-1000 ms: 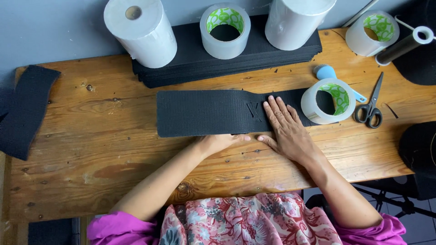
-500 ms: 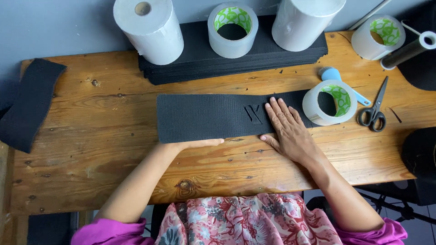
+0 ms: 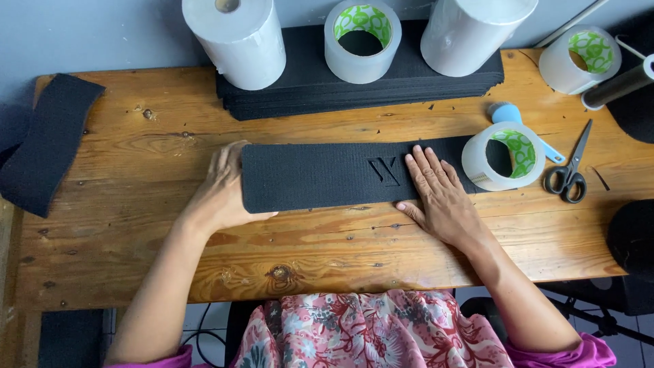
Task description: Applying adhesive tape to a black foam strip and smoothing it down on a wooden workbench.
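A long black foam strip (image 3: 320, 175) with an embossed emblem lies flat across the middle of the wooden table (image 3: 136, 272). My left hand (image 3: 221, 191) rests at the strip's left end, its fingers tucked at that edge. My right hand (image 3: 439, 194) lies flat with fingers spread on the strip's right part, just right of the emblem. A clear tape roll with a green core (image 3: 504, 157) stands on the strip's right end.
A stack of black strips (image 3: 310, 92) at the back carries two white rolls (image 3: 238, 41) and another tape roll (image 3: 361, 41). Black scissors (image 3: 571, 170), a blue tool (image 3: 511, 116) and more rolls sit at the right. A black strip (image 3: 48, 143) hangs off the left edge.
My left hand has slid left along the strip's near edge to its left end. My right hand has stayed pressed on the strip.
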